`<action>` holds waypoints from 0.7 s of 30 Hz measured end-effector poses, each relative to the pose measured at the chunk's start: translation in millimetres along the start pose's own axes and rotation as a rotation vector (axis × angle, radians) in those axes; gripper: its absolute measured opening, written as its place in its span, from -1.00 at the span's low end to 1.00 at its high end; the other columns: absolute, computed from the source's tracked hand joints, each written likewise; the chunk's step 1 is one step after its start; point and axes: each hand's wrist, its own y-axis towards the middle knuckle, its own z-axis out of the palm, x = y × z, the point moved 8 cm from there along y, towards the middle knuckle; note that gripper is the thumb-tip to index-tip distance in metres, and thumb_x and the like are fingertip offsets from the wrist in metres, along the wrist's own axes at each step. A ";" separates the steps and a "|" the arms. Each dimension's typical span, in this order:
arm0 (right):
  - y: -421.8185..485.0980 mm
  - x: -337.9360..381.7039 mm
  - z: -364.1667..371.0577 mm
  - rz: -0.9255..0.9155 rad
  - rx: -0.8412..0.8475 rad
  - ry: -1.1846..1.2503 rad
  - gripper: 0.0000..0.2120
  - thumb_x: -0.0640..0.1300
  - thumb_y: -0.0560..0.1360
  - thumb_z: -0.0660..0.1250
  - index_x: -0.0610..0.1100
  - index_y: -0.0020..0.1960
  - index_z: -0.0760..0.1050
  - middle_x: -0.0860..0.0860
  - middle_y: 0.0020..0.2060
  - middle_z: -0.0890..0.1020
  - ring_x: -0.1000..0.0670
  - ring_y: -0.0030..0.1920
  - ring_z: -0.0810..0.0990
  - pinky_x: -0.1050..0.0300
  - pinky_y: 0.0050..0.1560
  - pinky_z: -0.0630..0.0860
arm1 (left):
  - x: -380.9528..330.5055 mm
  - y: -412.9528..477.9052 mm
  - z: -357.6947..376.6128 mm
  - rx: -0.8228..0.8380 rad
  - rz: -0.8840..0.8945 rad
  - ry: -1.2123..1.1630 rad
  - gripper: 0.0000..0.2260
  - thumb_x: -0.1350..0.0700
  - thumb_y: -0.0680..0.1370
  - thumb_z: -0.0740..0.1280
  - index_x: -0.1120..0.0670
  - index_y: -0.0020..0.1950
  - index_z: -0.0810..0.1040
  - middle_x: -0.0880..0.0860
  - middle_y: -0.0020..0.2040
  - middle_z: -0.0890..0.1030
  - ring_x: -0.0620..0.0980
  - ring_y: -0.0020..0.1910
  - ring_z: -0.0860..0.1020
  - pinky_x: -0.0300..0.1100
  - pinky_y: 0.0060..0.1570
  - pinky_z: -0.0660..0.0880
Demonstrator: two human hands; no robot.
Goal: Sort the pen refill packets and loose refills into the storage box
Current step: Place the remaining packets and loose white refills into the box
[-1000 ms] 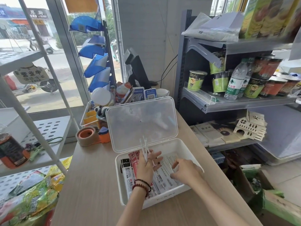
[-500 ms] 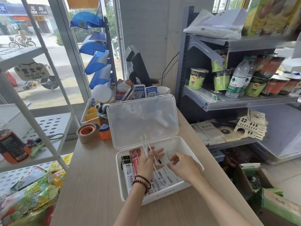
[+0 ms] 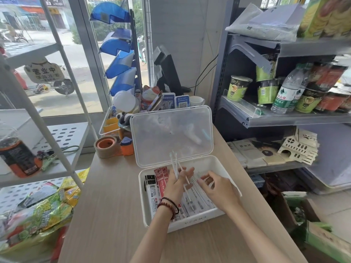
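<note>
A white storage box (image 3: 141, 203) sits on the wooden counter with its clear lid (image 3: 171, 134) standing open. Refill packets lie inside: a black-and-white one (image 3: 152, 188), a red one (image 3: 161, 176) and clear ones (image 3: 199, 198). My left hand (image 3: 175, 184) is over the box and holds a few loose white refills (image 3: 173, 163) that point up toward the lid. My right hand (image 3: 216, 188) is inside the box at the right, fingers curled over the clear packets; what they pinch is hidden.
Behind the box stand a tape roll (image 3: 106, 147), an orange sharpener (image 3: 126, 147) and a clear organiser tray (image 3: 112, 124) of small goods. A grey shelf (image 3: 284, 116) of cups and bottles is on the right, a white rack (image 3: 57, 141) on the left.
My right hand has shifted slightly left along the clear packets with its fingers curling. My left hand keeps the loose refills upright in about the same place.
</note>
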 end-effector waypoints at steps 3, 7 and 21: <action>-5.5 10.0 -6.8 -0.056 -0.005 0.020 -0.67 0.38 0.49 0.17 0.18 -0.02 0.52 0.28 -0.27 0.60 0.29 -0.29 0.56 0.35 -0.37 0.38 | -2.6 -3.0 7.9 0.058 -0.011 0.060 -0.55 -0.11 0.51 0.18 0.19 0.24 0.28 0.07 0.29 0.50 -0.13 0.17 0.54 -0.04 0.19 0.52; -8.3 14.0 -8.8 -0.078 0.013 0.042 -0.59 0.46 0.43 0.12 0.20 -0.07 0.52 0.30 -0.26 0.62 0.31 -0.26 0.57 0.36 -0.36 0.39 | 2.2 -5.0 20.2 0.150 -0.059 0.116 -0.60 -0.12 0.49 0.22 0.16 0.13 0.30 0.07 0.25 0.50 -0.10 0.14 0.55 -0.06 0.25 0.48; -2.0 3.4 -1.5 -0.037 0.027 0.097 -0.71 0.32 0.45 0.29 0.13 -0.11 0.60 0.27 -0.24 0.65 0.27 -0.22 0.58 0.20 -0.24 0.55 | 8.4 0.7 7.8 0.004 -0.017 0.043 -0.82 0.09 0.62 0.14 0.18 0.08 0.40 0.13 0.23 0.52 0.03 0.21 0.53 -0.10 0.09 0.57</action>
